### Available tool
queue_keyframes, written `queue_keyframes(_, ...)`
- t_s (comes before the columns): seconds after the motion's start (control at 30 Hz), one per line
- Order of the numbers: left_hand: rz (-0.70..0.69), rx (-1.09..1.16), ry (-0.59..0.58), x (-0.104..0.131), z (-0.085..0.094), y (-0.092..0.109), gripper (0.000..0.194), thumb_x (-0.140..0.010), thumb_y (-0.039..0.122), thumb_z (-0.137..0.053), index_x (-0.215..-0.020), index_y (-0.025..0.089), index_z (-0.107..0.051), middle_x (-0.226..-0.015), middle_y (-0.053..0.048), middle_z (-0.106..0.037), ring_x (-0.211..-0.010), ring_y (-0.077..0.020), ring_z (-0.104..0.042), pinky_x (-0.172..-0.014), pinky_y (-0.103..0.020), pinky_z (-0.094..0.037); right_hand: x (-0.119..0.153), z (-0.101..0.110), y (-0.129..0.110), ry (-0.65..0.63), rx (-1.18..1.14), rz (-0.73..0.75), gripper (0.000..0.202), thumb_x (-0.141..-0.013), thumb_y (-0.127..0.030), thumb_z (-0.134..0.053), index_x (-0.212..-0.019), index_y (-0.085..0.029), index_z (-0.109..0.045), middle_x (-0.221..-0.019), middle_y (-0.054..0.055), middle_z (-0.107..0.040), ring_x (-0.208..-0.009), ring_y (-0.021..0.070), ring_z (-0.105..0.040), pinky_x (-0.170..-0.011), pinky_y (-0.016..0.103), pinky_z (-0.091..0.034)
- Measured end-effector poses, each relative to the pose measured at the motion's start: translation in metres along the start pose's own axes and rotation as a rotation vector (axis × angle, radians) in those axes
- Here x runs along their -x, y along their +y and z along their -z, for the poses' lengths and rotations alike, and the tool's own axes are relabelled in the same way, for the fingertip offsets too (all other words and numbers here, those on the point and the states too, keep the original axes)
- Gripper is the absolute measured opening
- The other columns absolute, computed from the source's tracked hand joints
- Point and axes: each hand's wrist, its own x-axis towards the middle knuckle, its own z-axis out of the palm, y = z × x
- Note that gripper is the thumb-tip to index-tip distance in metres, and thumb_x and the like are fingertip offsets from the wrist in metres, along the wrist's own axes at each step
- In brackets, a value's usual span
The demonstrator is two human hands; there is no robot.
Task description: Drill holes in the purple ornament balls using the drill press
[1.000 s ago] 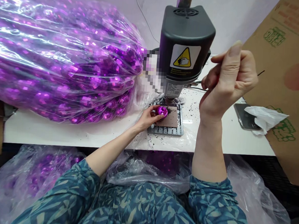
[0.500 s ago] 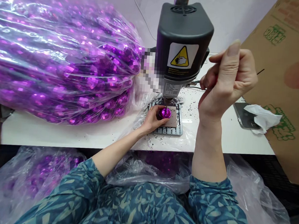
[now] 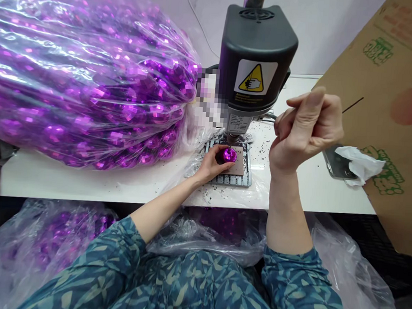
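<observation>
My left hand pinches a shiny purple faceted ball between thumb and fingers. The ball rests on a small brown board on the slotted metal base of a bench drill press. Directly over the ball is the drill's chuck, and the thin bit seems to meet the ball's top. My right hand is raised to the right of the motor housing, fingers curled around the feed lever; most of the lever is hidden by the hand.
A large clear bag of purple faceted balls fills the table's left side. Dark shavings litter the white table. At right are a phone, a crumpled tissue and a cardboard box. Plastic bags hang below the front edge.
My right hand has come down and slightly left. My left hand stays on the ball at the base. The view has shifted slightly.
</observation>
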Motion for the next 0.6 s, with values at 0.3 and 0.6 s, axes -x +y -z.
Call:
queue_keyframes(0.3, -0.004, 0.021, -0.019, 0.002, 0.001, 0.002, 0.055, -0.078, 0.027, -0.090, -0.125, 0.018, -0.062, -0.123, -0.012, -0.070, -0.114, -0.0256, -0.068, -0.104, -0.043, -0.055, 0.012, 0.011, 0.018, -0.026, -0.145, 0.084, 0.033, -0.098, -0.049, -0.057, -0.077, -0.024, -0.062, -0.051, -0.008, -0.036, -0.039, 0.0013, -0.033, -0.044, 0.023, -0.028)
queue_keyframes(0.6, -0.010, 0.024, -0.018, 0.002, 0.001, 0.001, 0.056, -0.077, 0.030, -0.090, -0.125, 0.019, -0.063, -0.123, -0.011, -0.070, -0.114, -0.0253, -0.068, -0.104, -0.042, -0.054, 0.024, 0.019, 0.040, 0.021, -0.136, 0.221, 0.027, -0.097, -0.045, -0.057, -0.079, -0.027, -0.067, -0.048, -0.008, -0.033, -0.038, 0.0034, -0.031, -0.045, 0.025, -0.033)
